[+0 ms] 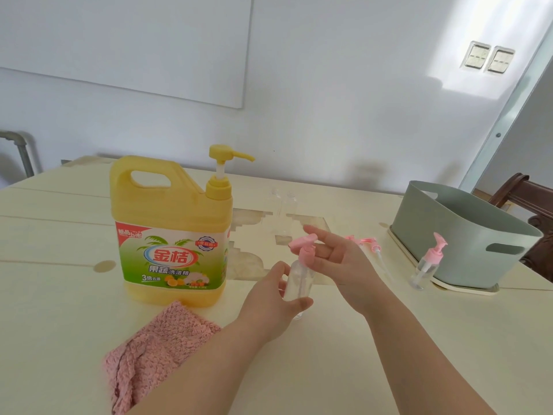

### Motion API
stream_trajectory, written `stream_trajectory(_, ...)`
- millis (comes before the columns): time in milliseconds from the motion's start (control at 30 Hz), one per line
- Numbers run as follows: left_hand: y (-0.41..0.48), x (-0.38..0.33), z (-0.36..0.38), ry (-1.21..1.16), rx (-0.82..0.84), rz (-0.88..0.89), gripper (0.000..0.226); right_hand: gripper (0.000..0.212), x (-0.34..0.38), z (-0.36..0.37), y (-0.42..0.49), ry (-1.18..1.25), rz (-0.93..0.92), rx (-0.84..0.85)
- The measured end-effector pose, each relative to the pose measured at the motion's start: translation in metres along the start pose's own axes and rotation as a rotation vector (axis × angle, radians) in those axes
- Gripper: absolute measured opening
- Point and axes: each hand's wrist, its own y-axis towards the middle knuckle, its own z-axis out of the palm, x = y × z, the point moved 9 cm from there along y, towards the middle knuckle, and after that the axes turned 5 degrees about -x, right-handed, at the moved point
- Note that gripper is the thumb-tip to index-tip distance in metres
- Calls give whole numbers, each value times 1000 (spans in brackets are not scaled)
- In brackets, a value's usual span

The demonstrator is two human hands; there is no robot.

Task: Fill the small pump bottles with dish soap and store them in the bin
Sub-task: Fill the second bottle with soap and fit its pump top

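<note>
The person's left hand [269,301] grips the clear body of a small pump bottle [296,283], thumb on the near side and fingers on the far. The right hand [338,259] curls its fingers at the collar of the bottle's pink pump [302,247], one digit stretched out above the pump head. The bottle stands close to upright, its long axis vertical, base near the worktop [389,339]. Whether it touches cannot be told.

It looks clear inside, so filling seems yet to come, with the pump apparently being worked at the neck. The dish soap jug [170,232] stands just left of the hands, its yellow spout [236,155] pointing right, towards them and higher than the bottle's neck. The left hand is the nearer to it. The bin [466,235] sits well to the right, on the right hand's side, with a second capped bottle [428,265] leaning at its wall.

Between hands and bin lie loose pink pumps [368,244]. Uncapped clear bottles [284,211] stand behind. A pink cloth [158,348] lies before the jug.
</note>
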Motion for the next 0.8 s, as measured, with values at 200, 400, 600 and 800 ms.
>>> stream_trajectory(200, -1, -5, -2, 17, 7, 10, 35, 40, -1, -9, 6, -193, -38, -171)
stream_trajectory(400, 2, -3, -3, 39, 43, -3, 38, 17, 6, -3, 2, -154, -87, -70)
stream_trajectory(600, 1, -4, -5, 33, 37, -3, 39, 42, 9, -3, 2, -132, -73, -10)
stream_trajectory(800, -1, -6, -5, 40, 31, 2, 38, 25, 20, -7, 2, -504, -170, -112)
